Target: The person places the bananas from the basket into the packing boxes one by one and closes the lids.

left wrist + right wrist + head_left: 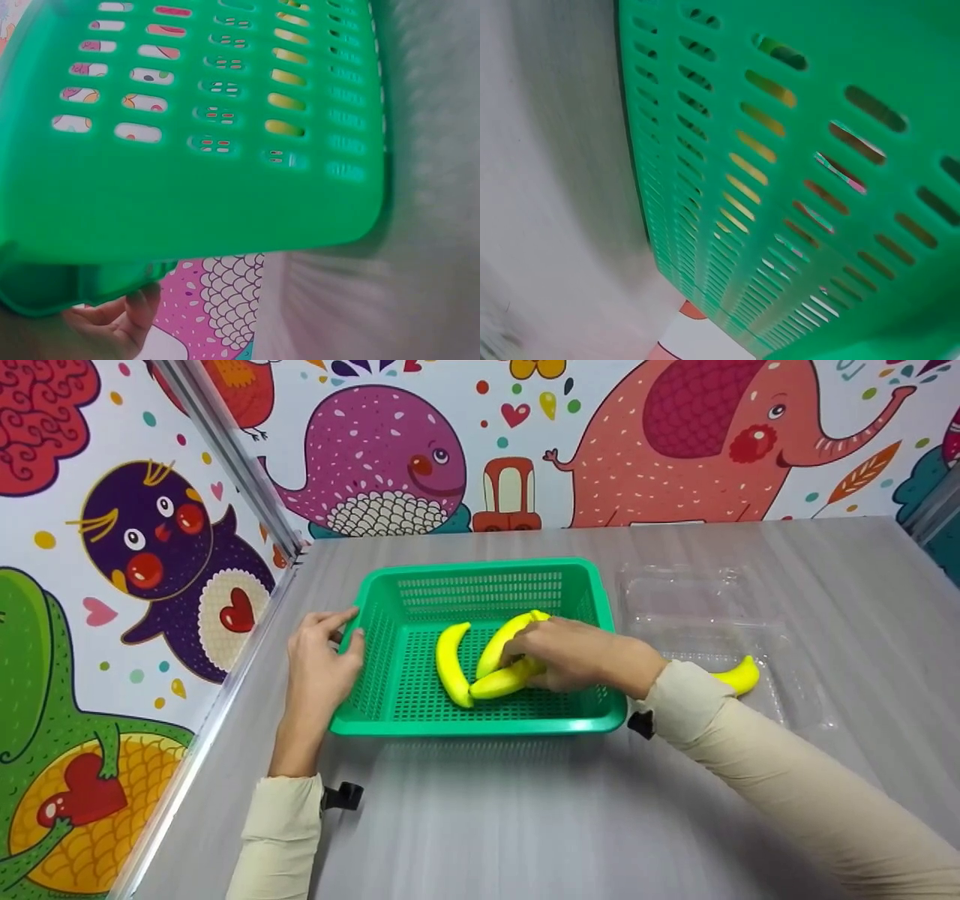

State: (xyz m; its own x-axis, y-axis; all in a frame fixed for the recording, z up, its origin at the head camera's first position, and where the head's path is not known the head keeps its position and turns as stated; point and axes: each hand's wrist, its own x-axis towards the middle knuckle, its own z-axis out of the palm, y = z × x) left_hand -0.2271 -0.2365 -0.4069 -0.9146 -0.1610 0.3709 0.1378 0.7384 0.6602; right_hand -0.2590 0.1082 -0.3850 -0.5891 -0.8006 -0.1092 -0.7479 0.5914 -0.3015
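Note:
A green plastic basket (pixel 480 727) with slotted walls stands on the table. My left hand (pixel 324 671) grips its left rim; in the left wrist view, the fingers (pixel 139 311) show beyond the basket wall (pixel 187 202). Inside lie several yellow bananas: a curved banana (pixel 451 666) at the left and others to its right. My right hand (pixel 574 652) reaches in over the right side, its curled fingers holding the front banana (pixel 499 682), beside another banana (pixel 501 639). In the right wrist view the basket wall (pixel 727 135) hides that hand.
To the basket's right lies a clear plastic tray (pixel 806 690), with a banana (pixel 741 676) in it, partly hidden by my right sleeve (pixel 780 772). Printed cartoon panels (pixel 517 442) border the grey table (pixel 480 817) at the back and left.

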